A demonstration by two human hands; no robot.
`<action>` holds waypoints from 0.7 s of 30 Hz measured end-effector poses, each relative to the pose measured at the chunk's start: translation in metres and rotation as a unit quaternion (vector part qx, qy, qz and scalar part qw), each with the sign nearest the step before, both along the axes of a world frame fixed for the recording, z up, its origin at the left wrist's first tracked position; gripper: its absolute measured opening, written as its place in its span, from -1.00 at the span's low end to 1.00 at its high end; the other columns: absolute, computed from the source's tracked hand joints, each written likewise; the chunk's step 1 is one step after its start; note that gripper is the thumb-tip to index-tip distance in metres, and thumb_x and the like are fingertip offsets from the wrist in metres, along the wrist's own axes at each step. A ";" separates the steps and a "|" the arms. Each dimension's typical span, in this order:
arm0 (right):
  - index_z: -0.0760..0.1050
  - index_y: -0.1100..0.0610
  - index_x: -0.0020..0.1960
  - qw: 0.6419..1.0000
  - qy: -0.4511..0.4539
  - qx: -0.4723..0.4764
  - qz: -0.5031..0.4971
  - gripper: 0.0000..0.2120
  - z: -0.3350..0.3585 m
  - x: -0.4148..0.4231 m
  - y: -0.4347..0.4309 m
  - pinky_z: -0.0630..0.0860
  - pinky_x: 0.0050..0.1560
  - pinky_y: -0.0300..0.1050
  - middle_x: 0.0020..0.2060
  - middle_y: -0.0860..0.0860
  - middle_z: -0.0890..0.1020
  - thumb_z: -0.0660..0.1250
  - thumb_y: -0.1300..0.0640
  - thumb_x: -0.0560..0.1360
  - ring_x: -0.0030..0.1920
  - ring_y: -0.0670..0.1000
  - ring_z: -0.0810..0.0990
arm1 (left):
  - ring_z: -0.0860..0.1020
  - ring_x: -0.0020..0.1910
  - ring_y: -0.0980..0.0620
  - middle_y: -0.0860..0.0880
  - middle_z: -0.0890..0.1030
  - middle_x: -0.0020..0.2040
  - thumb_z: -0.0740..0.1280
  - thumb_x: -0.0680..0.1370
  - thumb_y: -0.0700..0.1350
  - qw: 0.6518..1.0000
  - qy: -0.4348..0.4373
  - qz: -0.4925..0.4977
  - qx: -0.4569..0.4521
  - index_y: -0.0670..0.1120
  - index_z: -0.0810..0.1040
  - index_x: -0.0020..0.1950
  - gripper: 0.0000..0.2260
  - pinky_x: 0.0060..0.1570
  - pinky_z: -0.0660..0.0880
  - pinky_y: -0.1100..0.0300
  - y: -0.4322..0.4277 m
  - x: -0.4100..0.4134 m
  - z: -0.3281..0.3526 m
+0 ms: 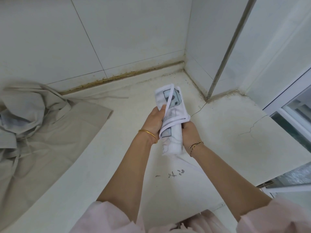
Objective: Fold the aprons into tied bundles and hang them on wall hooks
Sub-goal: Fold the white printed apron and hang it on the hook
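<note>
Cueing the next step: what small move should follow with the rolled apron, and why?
Probably pull the strap snug and knot it: left hand and right hand both grip the rolled apron, and the strap loops loosely around it, no knot visible.

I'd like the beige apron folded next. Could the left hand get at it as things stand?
Probably yes, once freed: the beige apron lies uncovered on the counter on that side, nothing between. But the left hand now grips the rolled white apron, as does the right hand.
</note>
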State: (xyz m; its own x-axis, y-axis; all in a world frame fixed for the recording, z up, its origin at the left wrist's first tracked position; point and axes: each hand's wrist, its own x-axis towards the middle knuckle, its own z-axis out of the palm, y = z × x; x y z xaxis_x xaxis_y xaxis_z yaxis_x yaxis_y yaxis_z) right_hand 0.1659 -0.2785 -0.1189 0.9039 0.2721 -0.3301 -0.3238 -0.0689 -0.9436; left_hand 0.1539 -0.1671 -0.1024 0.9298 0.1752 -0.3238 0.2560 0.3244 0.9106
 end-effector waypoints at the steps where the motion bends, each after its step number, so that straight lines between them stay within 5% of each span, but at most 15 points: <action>1: 0.53 0.16 -0.06 1.000 0.008 0.009 0.008 -0.76 0.000 -0.001 0.002 0.52 0.04 -0.01 -0.09 0.14 0.62 0.23 0.02 0.41 -0.04 0.11 0.57 | 0.59 -0.05 -0.04 -0.05 0.63 -0.05 0.14 0.65 -0.01 1.000 -0.005 0.002 0.019 -0.04 0.54 0.04 -0.79 0.07 0.52 0.03 -0.001 0.000 0.002; 5: 0.50 0.20 0.05 0.983 0.106 0.144 0.030 -0.76 0.003 -0.005 0.007 0.53 0.02 -0.10 -0.04 0.10 0.60 0.09 0.13 0.63 -0.04 0.04 0.57 | 0.55 0.14 -0.08 -0.09 0.56 0.15 0.13 0.64 0.03 0.997 -0.011 0.001 0.075 -0.03 0.45 0.17 -0.79 0.22 0.47 -0.01 0.000 0.001 0.005; 10: 0.54 0.17 0.08 0.962 0.167 0.189 0.107 -0.71 -0.003 -0.005 -0.002 0.48 0.18 0.07 0.03 0.14 0.61 0.22 0.00 0.52 0.03 0.12 0.58 | 0.52 0.07 0.08 0.06 0.51 0.06 0.09 0.64 0.07 0.989 -0.019 -0.042 0.143 0.00 0.33 0.21 -0.78 0.12 0.45 0.20 -0.001 -0.001 0.007; 12: 0.58 0.13 0.02 0.952 0.186 0.202 0.134 -0.67 -0.007 -0.005 -0.004 0.55 0.09 0.01 -0.04 0.09 0.66 0.29 -0.07 0.41 -0.04 0.07 0.63 | 0.50 -0.01 0.18 0.10 0.49 0.02 0.08 0.65 0.05 0.986 -0.027 -0.048 0.159 0.01 0.34 0.18 -0.81 -0.01 0.44 0.33 -0.001 -0.003 0.009; 15: 0.52 0.13 0.06 0.937 0.220 0.231 0.145 -0.68 -0.014 -0.007 -0.004 0.62 -0.10 -0.11 -0.12 0.04 0.69 0.05 0.00 0.61 -0.13 0.00 0.67 | 0.48 -0.02 0.19 0.07 0.48 0.04 0.08 0.65 0.02 0.980 -0.036 -0.056 0.185 0.01 0.34 0.16 -0.85 -0.07 0.39 0.44 -0.003 -0.002 0.014; 21: 0.38 0.27 0.27 0.984 0.129 0.101 0.070 -0.70 -0.017 -0.003 0.005 0.41 0.13 -0.12 0.10 0.09 0.49 -0.02 0.20 0.65 0.07 0.06 0.46 | 0.42 -0.02 0.07 -0.02 0.45 0.00 0.07 0.65 0.01 0.954 -0.019 -0.073 0.291 -0.07 0.35 0.08 -0.83 -0.14 0.31 0.46 -0.003 0.002 0.014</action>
State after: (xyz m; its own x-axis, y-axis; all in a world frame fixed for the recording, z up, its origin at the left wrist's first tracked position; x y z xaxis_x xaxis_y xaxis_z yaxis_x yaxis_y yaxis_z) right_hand 0.1630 -0.2734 -0.1361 0.7462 0.4715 -0.4699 -0.5548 0.0504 -0.8305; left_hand 0.1556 -0.1702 -0.0887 0.9673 0.1827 -0.1757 0.2220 -0.2761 0.9351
